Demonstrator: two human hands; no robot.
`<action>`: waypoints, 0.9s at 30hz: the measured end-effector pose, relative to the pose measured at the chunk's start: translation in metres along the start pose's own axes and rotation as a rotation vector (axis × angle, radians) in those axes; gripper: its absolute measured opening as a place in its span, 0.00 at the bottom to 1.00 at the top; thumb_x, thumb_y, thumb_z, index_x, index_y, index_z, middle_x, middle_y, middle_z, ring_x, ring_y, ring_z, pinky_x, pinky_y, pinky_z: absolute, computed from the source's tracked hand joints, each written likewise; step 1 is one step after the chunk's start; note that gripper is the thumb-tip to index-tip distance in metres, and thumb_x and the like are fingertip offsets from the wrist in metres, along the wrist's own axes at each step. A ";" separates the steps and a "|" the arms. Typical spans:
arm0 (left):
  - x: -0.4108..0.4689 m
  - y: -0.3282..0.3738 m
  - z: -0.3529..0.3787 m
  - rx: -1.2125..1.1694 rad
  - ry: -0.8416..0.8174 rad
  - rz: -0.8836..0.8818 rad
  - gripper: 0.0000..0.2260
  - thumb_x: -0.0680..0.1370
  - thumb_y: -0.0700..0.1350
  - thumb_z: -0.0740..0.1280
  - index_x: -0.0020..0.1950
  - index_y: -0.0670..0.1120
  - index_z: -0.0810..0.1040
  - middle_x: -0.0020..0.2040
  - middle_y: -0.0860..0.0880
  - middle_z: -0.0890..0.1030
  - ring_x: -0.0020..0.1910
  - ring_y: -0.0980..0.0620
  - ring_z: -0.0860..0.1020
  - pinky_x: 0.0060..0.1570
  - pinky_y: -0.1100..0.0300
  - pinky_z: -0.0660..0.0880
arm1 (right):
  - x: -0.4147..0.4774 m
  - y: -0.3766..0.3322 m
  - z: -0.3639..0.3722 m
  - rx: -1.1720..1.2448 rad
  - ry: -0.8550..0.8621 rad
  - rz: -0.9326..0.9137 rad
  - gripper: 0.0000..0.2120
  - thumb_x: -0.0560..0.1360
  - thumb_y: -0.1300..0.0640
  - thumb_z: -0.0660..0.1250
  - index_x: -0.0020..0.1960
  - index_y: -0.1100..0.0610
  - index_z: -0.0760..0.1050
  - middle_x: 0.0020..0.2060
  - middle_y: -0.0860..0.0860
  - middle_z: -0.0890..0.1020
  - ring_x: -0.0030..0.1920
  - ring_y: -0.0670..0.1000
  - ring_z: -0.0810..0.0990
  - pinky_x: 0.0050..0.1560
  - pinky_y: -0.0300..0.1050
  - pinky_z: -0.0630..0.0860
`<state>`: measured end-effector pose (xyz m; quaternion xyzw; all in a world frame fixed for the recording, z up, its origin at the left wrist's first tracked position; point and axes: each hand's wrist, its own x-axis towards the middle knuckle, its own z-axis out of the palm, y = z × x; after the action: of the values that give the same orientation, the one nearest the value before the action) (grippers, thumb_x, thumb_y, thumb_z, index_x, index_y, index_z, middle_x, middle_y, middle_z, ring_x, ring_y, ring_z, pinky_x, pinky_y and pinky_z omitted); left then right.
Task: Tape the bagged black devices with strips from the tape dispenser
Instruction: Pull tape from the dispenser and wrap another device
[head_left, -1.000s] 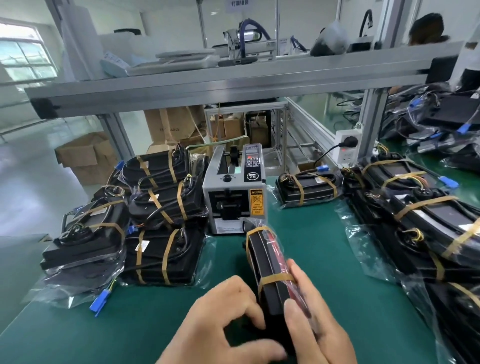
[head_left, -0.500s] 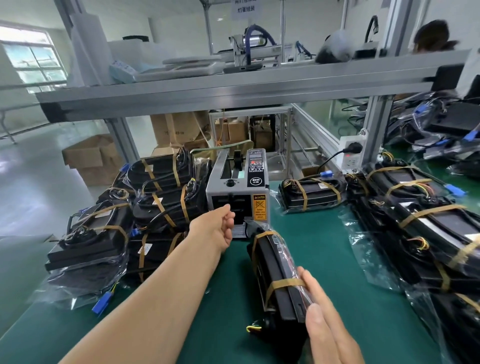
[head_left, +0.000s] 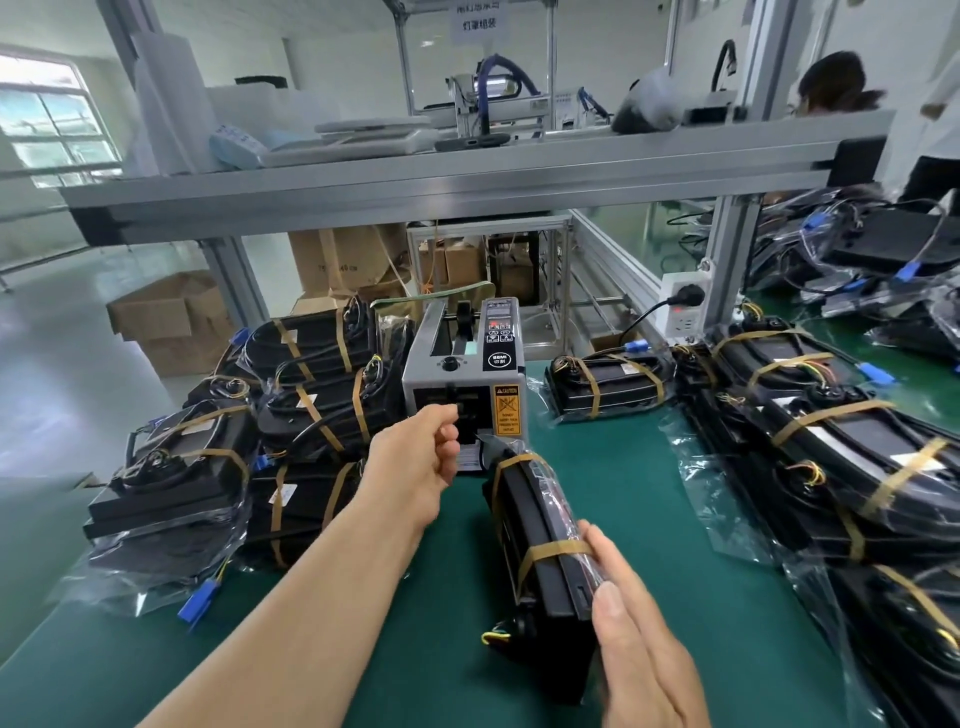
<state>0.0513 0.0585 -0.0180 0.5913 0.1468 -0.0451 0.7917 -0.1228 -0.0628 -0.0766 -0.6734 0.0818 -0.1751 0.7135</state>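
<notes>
A bagged black device (head_left: 535, 525) stands on its long edge on the green mat (head_left: 415, 649), with two brown tape bands round it. My right hand (head_left: 636, 634) lies flat along its right side with straight fingers, steadying it. The grey tape dispenser (head_left: 467, 374) sits just behind the device. My left hand (head_left: 421, 457) reaches to the dispenser's outlet slot, thumb and curled fingers pinched together there on a tape strip that the fingers mostly hide.
Taped bagged devices are stacked at the left (head_left: 311, 415) and in a row along the right (head_left: 831, 441); one more (head_left: 608, 384) lies right of the dispenser. An aluminium shelf (head_left: 467, 182) spans overhead. A power strip (head_left: 683, 306) hangs on its post. A person (head_left: 831, 83) works at the back right.
My left hand left the device, reached forward to the dispenser's outlet and closed its fingers there. My right hand stayed on the upright device.
</notes>
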 end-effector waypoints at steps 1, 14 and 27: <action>-0.013 0.003 -0.007 0.080 -0.084 0.036 0.09 0.78 0.41 0.68 0.37 0.47 0.75 0.30 0.52 0.74 0.26 0.58 0.70 0.26 0.67 0.68 | 0.000 0.001 0.001 0.005 0.011 -0.018 0.18 0.75 0.43 0.59 0.61 0.25 0.74 0.55 0.25 0.79 0.58 0.26 0.74 0.54 0.33 0.71; -0.111 -0.009 -0.037 0.765 -0.576 0.259 0.09 0.73 0.46 0.72 0.33 0.52 0.80 0.29 0.58 0.76 0.29 0.63 0.70 0.32 0.74 0.66 | -0.002 0.017 0.001 0.076 -0.083 -0.026 0.19 0.77 0.41 0.57 0.66 0.35 0.74 0.62 0.39 0.81 0.66 0.43 0.77 0.71 0.55 0.70; -0.110 -0.012 -0.031 0.833 -0.586 0.254 0.14 0.66 0.55 0.71 0.38 0.45 0.81 0.33 0.52 0.77 0.34 0.56 0.71 0.41 0.60 0.69 | 0.000 0.020 0.004 0.088 -0.108 -0.062 0.21 0.75 0.35 0.57 0.66 0.34 0.73 0.63 0.39 0.81 0.67 0.42 0.76 0.71 0.54 0.69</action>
<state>-0.0615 0.0731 -0.0052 0.8318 -0.1840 -0.1668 0.4964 -0.1191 -0.0583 -0.0961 -0.6521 0.0146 -0.1640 0.7401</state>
